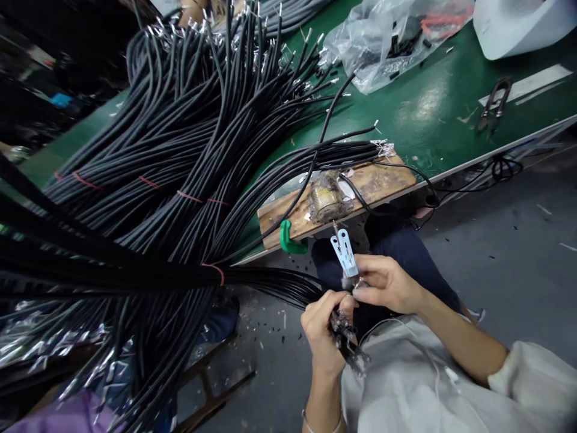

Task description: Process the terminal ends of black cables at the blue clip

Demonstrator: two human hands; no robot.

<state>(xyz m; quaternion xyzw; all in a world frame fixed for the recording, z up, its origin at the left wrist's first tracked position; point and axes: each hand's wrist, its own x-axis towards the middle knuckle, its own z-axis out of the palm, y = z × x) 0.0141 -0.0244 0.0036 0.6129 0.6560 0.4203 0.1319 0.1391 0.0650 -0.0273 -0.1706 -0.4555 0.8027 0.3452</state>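
My left hand (325,328) is closed round the end of a bundle of black cables (279,282); their stripped ends stick out below the fist, partly blurred. Close beside it, my right hand (387,282) pinches at a silvery wire end (359,286), just under a light blue plastic clip (344,252). That clip sits on a thin shaft coming out of a small motor (327,198), which is fixed to a wooden board (383,180) at the table edge. Whether the wire end touches the clip is too blurred to tell.
Large bundles of black cables (180,150) with red ties cover the left of the green table (419,120). A green clamp (291,239) grips the board's edge. Further right lie a plastic bag (374,42) with small black parts, thread snips (494,105) and a white container (523,27).
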